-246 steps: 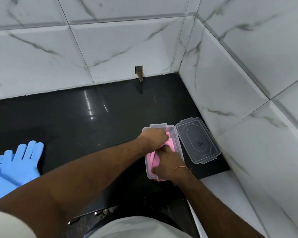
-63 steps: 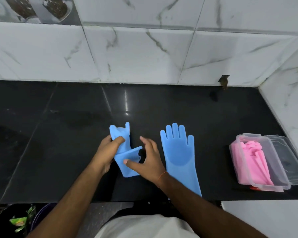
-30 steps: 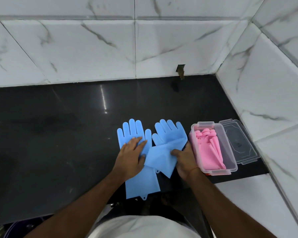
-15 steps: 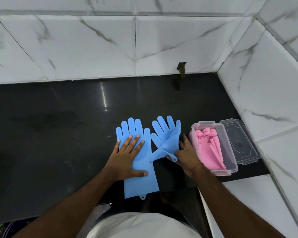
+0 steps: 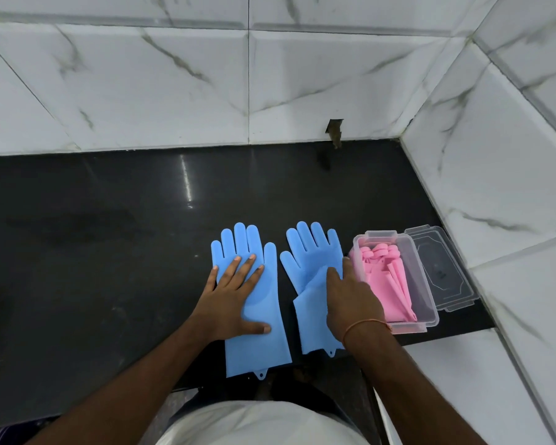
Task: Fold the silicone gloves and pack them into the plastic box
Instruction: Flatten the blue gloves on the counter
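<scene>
Two blue silicone gloves lie flat side by side on the black counter, fingers pointing to the wall. My left hand (image 5: 235, 300) presses flat, fingers spread, on the left blue glove (image 5: 254, 316). My right hand (image 5: 350, 300) rests palm down on the right blue glove (image 5: 312, 261), covering much of its cuff. Just to the right stands the clear plastic box (image 5: 429, 313), with folded pink gloves (image 5: 389, 277) inside. Its clear lid (image 5: 440, 268) lies flat beside it, against the wall.
The black counter (image 5: 109, 252) runs left with bare surface. White marble tiles close it at the back and on the right, forming a corner (image 5: 402, 139). The counter's front edge runs just under the glove cuffs. A white ledge (image 5: 463, 380) lies lower right.
The right blue glove, folded over half a second ago, now lies spread flat beside the left one. My right hand moved onto it. My left hand stays pressed on the left glove.
</scene>
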